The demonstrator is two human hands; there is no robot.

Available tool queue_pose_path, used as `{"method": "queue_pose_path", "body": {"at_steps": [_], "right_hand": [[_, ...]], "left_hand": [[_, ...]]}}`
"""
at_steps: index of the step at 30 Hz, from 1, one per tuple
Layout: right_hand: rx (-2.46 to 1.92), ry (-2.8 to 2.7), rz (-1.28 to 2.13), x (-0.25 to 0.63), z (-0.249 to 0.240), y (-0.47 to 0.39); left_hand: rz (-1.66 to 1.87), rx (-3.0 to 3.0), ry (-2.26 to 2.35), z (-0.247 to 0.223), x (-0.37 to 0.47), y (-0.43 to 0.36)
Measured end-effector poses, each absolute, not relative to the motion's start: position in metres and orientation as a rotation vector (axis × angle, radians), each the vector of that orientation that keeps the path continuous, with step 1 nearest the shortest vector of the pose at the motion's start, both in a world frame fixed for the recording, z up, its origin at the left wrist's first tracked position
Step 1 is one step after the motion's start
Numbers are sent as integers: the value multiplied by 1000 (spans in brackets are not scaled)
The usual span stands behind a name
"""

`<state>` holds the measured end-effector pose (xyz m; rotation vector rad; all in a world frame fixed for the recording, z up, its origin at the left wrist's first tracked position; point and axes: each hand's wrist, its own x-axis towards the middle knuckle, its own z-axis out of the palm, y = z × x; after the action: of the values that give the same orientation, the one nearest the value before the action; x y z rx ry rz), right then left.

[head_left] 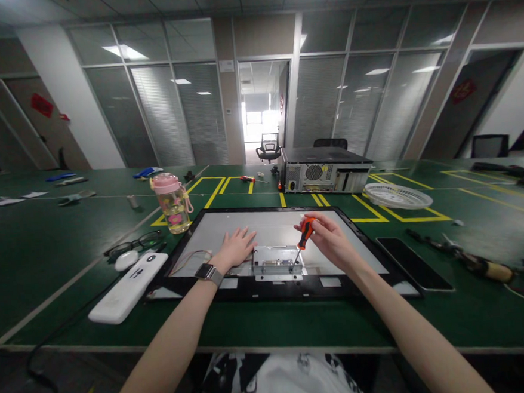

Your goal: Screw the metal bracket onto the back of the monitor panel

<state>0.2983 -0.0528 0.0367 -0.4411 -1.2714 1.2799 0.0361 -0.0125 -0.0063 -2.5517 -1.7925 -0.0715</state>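
Note:
A large flat panel with a black frame (242, 294) and a pale grey back lies on the green table in front of me. My left hand (237, 246) rests flat on the panel, fingers spread, just left of a metal hinge bracket (270, 257). In my right hand (328, 234) is an orange and black screwdriver (306, 233), gripped at its handle. Its shaft points down at the bracket's right part; whether the tip sits in a screw is too small to tell. Thin wires (190, 258) run over the panel's left side.
Left of the panel lie a white power bank (127, 293), a white mouse (126, 260) and glasses (135, 244); a pink-lidded bottle (173, 206) stands behind. To the right is a phone (412, 262). A computer case (323, 168) and white basket (396, 196) stand beyond.

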Motion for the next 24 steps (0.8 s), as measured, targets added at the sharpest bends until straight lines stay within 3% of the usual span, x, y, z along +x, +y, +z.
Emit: {"method": "queue_pose_path", "body": {"at_steps": [24], "right_hand": [[-418,-1261,1311,296,40,-56]], "left_hand": [[-81,-2562,-1812,-6,36,-12]]}}
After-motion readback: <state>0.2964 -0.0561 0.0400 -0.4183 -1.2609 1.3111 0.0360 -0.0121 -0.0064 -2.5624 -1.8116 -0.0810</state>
